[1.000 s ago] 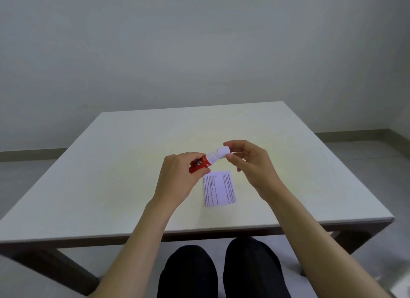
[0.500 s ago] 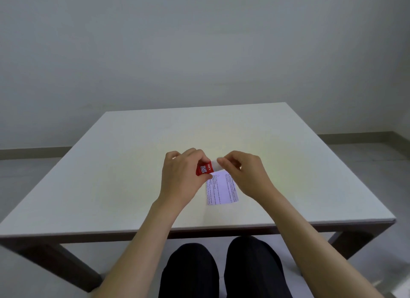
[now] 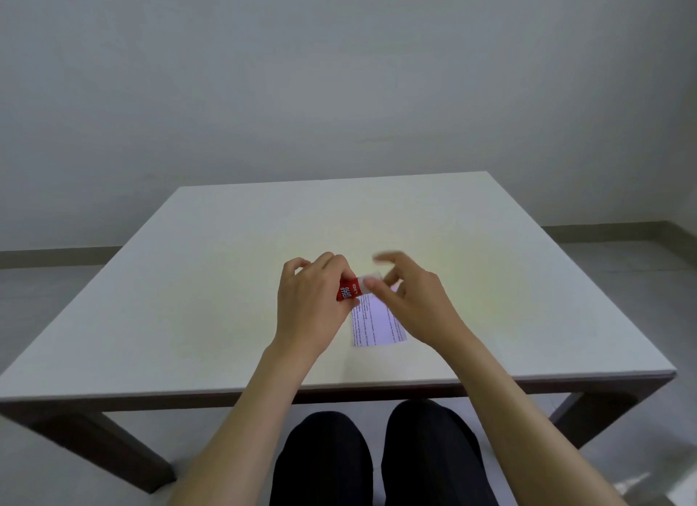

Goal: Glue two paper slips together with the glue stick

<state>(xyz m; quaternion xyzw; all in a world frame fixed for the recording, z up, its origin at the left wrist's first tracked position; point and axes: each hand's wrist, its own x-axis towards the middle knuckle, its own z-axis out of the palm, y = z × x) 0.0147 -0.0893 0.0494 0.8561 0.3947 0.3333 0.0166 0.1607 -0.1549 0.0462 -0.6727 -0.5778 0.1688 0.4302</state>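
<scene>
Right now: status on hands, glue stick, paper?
Left hand gripping glue stick. Right hand fingers at its white cap end. Printed paper slip flat on table, unobstructed.

Bare room with one table.
A square, off-white, matte-topped table (image 3: 234,264) on dark brown legs stands before a plain pale grey wall (image 3: 339,71), on a light grey floor (image 3: 41,290).

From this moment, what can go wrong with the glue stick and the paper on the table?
1. The right hand pinches the white cap end of the glue stick directly above the paper slip. The cap might slip and land on it.
2. The left hand holds only the red body. A hard pull may jerk the stick.
3. Nothing holds the slip down, so a wrist could shift it.
</scene>
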